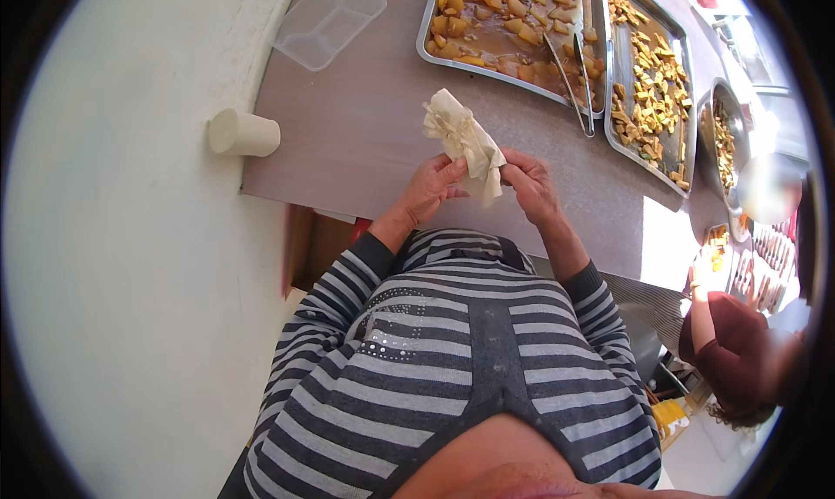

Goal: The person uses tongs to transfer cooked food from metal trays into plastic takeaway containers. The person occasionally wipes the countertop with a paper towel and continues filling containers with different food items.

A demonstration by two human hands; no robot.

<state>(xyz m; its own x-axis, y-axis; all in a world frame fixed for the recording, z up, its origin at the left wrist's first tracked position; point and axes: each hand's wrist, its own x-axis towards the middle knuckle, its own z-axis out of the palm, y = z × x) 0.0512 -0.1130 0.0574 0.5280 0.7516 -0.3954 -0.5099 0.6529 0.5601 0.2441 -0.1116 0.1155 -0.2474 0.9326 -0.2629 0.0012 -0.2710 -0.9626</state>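
A crumpled off-white paper tissue (464, 137) is held between my two hands above the table, in front of my chest. My left hand (432, 187) pinches its lower left part between thumb and fingers. On the other side, my right hand (530, 180) grips its right edge. Beyond the tissue lies a metal tray (509, 80) of stewed chunks in brown sauce, with metal tongs (579, 101) resting over its near right corner. A clear plastic divided container (333, 19) sits at the far left of the table.
A roll of white paper (244, 133) is at the table's left edge, by the pale wall. Right of the first tray are another tray (616, 133) of browned pieces and a metal bowl (706, 130) of food. A person (737, 349) in dark red works at the far right.
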